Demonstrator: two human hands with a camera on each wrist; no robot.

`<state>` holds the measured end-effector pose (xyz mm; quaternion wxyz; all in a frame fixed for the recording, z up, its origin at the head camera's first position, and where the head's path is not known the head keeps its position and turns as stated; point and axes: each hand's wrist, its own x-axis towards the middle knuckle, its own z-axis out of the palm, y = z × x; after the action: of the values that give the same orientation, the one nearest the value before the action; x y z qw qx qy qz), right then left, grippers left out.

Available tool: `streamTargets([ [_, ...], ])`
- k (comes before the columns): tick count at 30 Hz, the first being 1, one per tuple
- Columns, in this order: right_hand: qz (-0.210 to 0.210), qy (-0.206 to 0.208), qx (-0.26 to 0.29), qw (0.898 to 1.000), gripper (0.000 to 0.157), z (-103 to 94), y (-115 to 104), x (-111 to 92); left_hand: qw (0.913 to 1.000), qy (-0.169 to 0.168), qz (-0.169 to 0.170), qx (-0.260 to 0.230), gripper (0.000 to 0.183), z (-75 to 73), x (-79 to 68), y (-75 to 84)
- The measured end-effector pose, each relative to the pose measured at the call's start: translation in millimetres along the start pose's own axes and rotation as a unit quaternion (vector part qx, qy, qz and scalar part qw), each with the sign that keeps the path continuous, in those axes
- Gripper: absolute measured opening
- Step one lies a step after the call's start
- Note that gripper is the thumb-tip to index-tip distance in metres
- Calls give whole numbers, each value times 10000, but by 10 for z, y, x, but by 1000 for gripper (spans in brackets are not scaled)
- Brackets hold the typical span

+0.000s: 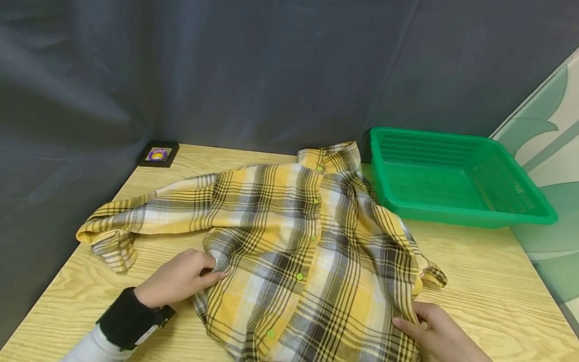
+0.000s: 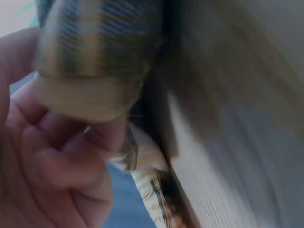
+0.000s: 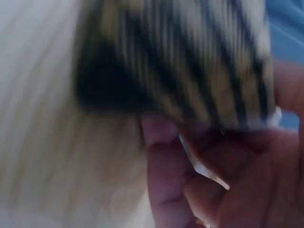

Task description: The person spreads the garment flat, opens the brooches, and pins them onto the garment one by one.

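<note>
A yellow, grey and white plaid shirt [image 1: 280, 241] with green buttons lies front up on the table, its collar toward the back. One sleeve stretches out to the left with its cuff bent back; the other is mostly hidden along the right side. My left hand [image 1: 183, 276] pinches the shirt's left side between thumb and fingers. On the right side edge, lower down, my right hand [image 1: 436, 329] grips the cloth. Both wrist views are blurred, showing plaid cloth [image 2: 95, 47] above the left fingers and a striped fold [image 3: 190, 66] held by the right.
A green plastic basket [image 1: 452, 216] stands at the back right, close to the shirt's shoulder. At the back left corner lies a small black square [image 1: 158, 154] with a purple and yellow picture. A dark curtain [image 1: 271, 75] hangs behind the wooden table [image 1: 479, 261].
</note>
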<state>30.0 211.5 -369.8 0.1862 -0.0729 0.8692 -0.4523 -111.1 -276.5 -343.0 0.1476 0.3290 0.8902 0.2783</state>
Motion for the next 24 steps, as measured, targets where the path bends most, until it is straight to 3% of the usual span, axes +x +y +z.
streamTargets([
  [3,-152,1005,213,9946,16,-40,-115,4,9929,-8,459,-1094,51,-76,9,22],
  [6,-258,2043,712,9760,20,-204,-220,-29,9717,-130,962,-2151,51,-149,-1,58],
  [9,-167,2393,1394,9607,23,-416,-289,-61,9548,-490,1268,-2643,50,-181,-4,89],
  [12,179,2443,1086,9634,20,-530,-319,-69,9530,-1026,1129,-2616,50,-166,12,95],
  [17,917,2296,-257,9686,20,-444,-262,-64,9654,-1564,717,-1962,50,-141,59,30],
  [21,572,1876,-912,9763,21,-490,-130,-143,9638,-1860,629,-1801,41,-256,71,-35],
  [24,655,1960,-1025,9730,29,-705,9,-197,9697,-1783,422,-1617,43,-446,65,-20],
])
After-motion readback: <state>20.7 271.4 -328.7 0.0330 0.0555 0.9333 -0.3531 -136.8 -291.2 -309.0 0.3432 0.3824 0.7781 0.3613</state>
